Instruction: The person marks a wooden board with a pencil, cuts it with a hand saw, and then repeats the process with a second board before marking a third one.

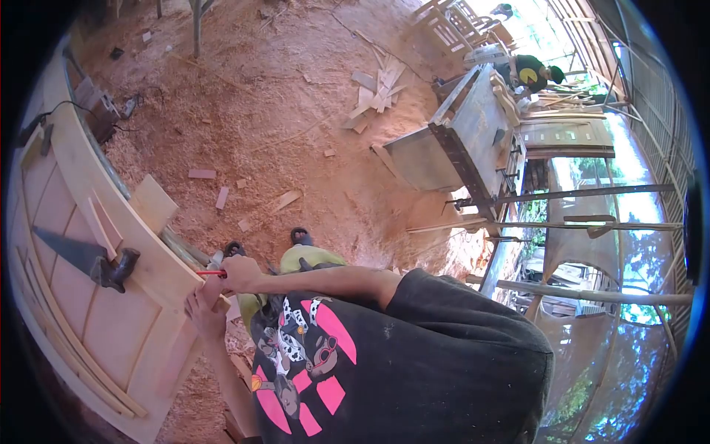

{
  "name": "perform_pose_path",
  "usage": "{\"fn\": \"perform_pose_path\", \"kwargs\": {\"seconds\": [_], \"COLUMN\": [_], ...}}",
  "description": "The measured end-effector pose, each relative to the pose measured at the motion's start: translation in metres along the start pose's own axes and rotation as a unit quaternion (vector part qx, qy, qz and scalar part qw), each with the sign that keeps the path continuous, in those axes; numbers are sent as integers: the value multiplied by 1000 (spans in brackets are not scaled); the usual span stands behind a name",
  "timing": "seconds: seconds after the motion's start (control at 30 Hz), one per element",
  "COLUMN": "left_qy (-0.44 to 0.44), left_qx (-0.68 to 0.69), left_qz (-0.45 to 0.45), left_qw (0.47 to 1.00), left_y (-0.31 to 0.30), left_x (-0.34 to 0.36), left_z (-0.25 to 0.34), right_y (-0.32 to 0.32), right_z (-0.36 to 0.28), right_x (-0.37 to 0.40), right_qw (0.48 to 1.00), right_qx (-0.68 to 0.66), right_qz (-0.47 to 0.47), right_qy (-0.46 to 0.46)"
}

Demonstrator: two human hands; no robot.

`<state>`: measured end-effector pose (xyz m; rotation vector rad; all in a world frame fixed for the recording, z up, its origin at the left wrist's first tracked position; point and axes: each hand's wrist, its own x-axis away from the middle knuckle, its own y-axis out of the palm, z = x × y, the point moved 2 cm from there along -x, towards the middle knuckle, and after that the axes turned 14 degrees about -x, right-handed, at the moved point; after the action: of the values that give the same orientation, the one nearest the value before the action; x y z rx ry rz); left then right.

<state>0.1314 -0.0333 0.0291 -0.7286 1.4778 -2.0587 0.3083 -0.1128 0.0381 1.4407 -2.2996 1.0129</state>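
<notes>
My right hand (240,274) is closed around a thin red stick-like tool (212,273), which points left over the edge of a pale wooden panel (140,277). Just below it, my left hand (205,307) has bent fingers near the panel's edge and the red tool; what they grip is too small to make out. On the panel lie a handsaw (70,250) with a dark handle and a thin pointed wood strip (103,226). Long curved strips (81,348) rest lower on the panel.
Wood shavings cover the ground (296,133), with offcuts (377,92) scattered on it. A workbench (481,111) stands at the upper right, a bent-over person (529,74) beyond it. Metal poles (592,192) cross the right side. My feet (299,237) are beside the panel.
</notes>
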Motion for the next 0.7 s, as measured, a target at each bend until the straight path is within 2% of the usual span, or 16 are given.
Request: {"fn": "perform_pose_path", "kwargs": {"seconds": [0.1,0.17,0.2,0.23,0.27,0.3,0.33,0.4,0.47,0.7], "left_qy": [14,48,84,96,82,68,42,10,-10,-6], "left_qx": [11,47,51,53,46,50,55,49,33,38], "left_qz": [24,20,62,70,80,66,56,47,41,59], "left_qw": [1000,998,993,991,992,994,996,998,999,998], "left_y": [18,28,29,32,34,26,19,10,4,0], "left_x": [-8,-14,-14,-13,-12,-13,-12,-12,-13,-14], "left_z": [0,-6,-7,-8,-8,-4,-1,8,12,15], "right_y": [-7,-11,0,-11,4,-3,-5,3,-2,-3], "right_z": [-6,-13,0,-16,6,0,0,9,2,1], "right_x": [5,8,-3,6,-6,-3,-4,-8,-5,-5], "right_qw": [999,1000,1000,999,1000,999,998,999,1000,1000], "right_qx": [-1,-9,12,12,23,35,51,16,14,12], "right_qz": [26,-25,-28,-28,-2,-23,-35,10,-12,-6], "right_qy": [-41,1,6,13,0,12,-22,-30,-24,-16]}}
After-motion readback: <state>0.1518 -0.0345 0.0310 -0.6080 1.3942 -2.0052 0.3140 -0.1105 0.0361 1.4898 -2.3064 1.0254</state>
